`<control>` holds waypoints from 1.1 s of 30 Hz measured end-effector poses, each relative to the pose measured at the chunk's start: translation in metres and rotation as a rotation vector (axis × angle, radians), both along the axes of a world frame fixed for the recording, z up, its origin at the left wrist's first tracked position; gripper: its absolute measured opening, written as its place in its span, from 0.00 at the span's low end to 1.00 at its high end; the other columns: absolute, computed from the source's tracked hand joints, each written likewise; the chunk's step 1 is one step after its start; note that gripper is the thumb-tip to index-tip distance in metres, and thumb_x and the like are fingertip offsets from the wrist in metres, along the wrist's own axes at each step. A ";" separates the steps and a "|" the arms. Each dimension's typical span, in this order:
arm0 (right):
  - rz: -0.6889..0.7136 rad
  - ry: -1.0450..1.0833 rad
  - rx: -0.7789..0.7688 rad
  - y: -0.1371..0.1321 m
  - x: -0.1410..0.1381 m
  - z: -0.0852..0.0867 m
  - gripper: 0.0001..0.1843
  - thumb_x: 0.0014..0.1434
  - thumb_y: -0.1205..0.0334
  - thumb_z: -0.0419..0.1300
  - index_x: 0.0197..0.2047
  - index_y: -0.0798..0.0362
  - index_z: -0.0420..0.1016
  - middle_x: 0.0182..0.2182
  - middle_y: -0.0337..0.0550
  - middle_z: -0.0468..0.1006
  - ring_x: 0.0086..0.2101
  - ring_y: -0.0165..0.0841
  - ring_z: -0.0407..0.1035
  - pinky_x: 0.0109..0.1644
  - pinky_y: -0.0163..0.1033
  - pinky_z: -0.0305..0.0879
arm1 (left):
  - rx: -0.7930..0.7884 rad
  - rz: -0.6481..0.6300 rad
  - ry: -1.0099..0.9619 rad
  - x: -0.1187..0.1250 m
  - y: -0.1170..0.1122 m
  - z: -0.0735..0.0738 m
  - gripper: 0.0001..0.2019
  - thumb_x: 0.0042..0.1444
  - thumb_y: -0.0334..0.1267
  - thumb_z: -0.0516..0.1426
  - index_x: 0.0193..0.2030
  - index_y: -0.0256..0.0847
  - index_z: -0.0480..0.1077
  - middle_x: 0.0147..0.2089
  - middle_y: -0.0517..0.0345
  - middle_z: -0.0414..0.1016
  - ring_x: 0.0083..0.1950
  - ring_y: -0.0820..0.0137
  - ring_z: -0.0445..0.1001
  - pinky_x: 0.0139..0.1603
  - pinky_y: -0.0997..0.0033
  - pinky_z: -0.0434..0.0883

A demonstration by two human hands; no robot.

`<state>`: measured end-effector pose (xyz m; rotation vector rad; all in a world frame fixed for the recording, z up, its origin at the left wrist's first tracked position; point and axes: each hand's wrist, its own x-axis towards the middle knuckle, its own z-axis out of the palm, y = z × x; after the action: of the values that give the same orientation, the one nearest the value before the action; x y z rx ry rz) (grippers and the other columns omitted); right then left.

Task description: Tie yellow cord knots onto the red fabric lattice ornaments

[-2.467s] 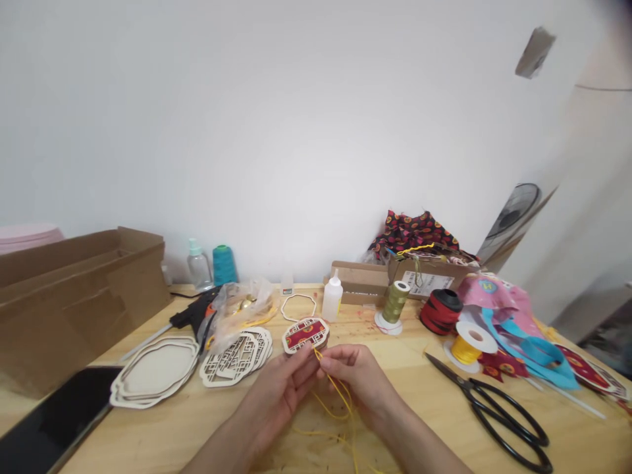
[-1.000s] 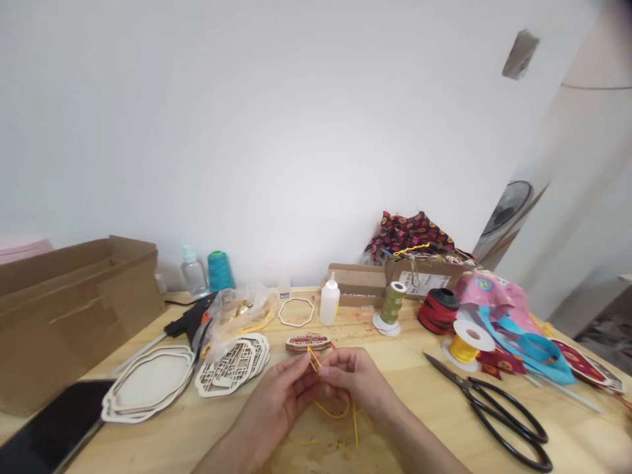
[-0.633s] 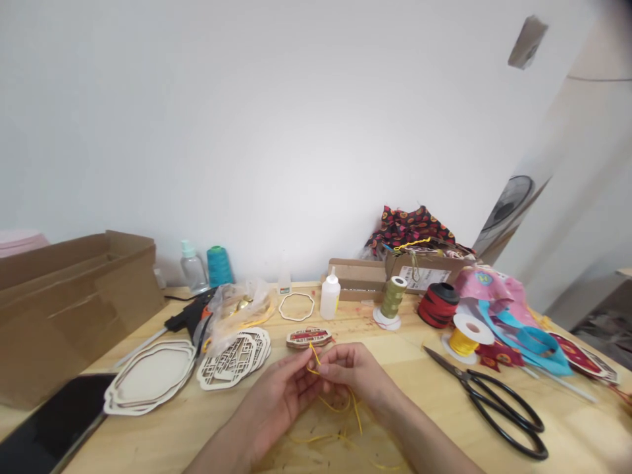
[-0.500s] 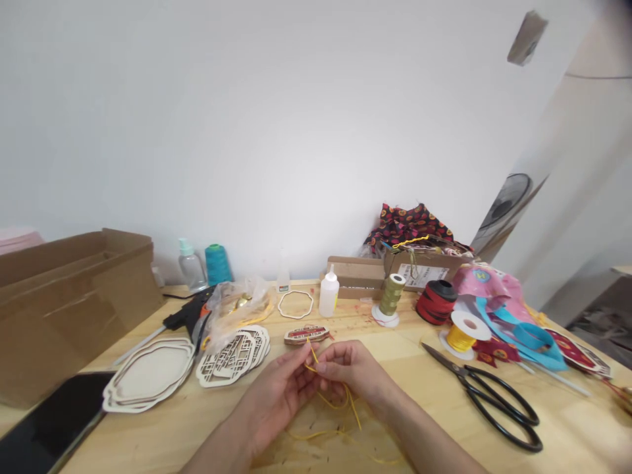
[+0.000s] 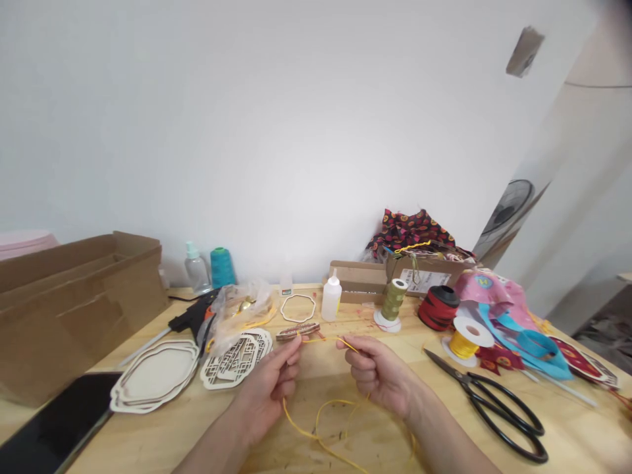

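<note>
Between my two hands a short stretch of yellow cord (image 5: 320,340) is pulled taut. My left hand (image 5: 271,382) is closed, its thumb and finger pinching the cord close against a small wooden fretwork ornament (image 5: 297,331) with a reddish inside. The ornament is tilted, seen nearly edge-on just beyond those fingertips; whether they also touch it I cannot tell. My right hand (image 5: 380,372) is closed round the cord, with the thumb and forefinger pinching it. Loose loops of the cord trail down over the wooden table (image 5: 296,454) between my wrists.
Black-handled scissors (image 5: 494,408) lie open at right, near the yellow spool (image 5: 464,342). A glue bottle (image 5: 331,296) and green thread spool (image 5: 394,299) stand behind. Left are fretwork panels (image 5: 217,375), wooden plates (image 5: 153,375), a phone (image 5: 54,421) and a cardboard box (image 5: 89,296).
My hands were close together with the cord looped between their fingers. Now they are apart, the right hand moved rightward, and the cord is stretched. The ornament has tilted and shifted slightly left.
</note>
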<state>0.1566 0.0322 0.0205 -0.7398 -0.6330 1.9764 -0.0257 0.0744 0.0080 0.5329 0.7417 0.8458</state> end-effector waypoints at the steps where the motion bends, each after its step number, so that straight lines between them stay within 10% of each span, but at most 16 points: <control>1: 0.028 0.001 -0.015 0.000 0.000 -0.001 0.09 0.52 0.60 0.54 0.30 0.57 0.71 0.08 0.25 0.45 0.11 0.19 0.35 0.13 0.26 0.31 | 0.007 -0.004 0.008 0.000 0.000 -0.001 0.07 0.45 0.35 0.59 0.31 0.34 0.69 0.17 0.71 0.53 0.12 0.89 0.47 0.07 0.90 0.42; 10: 0.095 -0.248 0.129 -0.008 -0.027 0.000 0.25 0.52 0.45 0.48 0.39 0.59 0.70 0.24 0.44 0.72 0.18 0.23 0.61 0.18 0.27 0.47 | 0.110 -0.036 0.142 0.008 -0.011 0.003 0.10 0.42 0.39 0.59 0.30 0.34 0.71 0.15 0.71 0.55 0.12 0.87 0.49 0.10 0.88 0.43; 19: -0.221 -0.352 0.235 -0.002 -0.027 -0.008 0.15 0.48 0.54 0.58 0.30 0.59 0.74 0.12 0.28 0.50 0.15 0.19 0.40 0.18 0.30 0.33 | 0.196 -0.088 0.223 0.007 -0.014 0.002 0.12 0.43 0.43 0.58 0.27 0.35 0.71 0.18 0.69 0.53 0.15 0.84 0.42 0.13 0.83 0.38; 33: -0.275 -0.465 0.300 0.002 -0.031 -0.009 0.15 0.46 0.52 0.58 0.30 0.56 0.73 0.15 0.33 0.62 0.16 0.21 0.50 0.19 0.28 0.43 | 0.318 0.035 0.478 0.009 -0.015 0.005 0.13 0.42 0.45 0.57 0.26 0.35 0.71 0.14 0.72 0.45 0.16 0.82 0.41 0.13 0.83 0.41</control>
<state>0.1251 0.0337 0.0116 -1.0442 -1.0175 1.4226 -0.0169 0.0596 0.0128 1.0311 1.0601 0.8848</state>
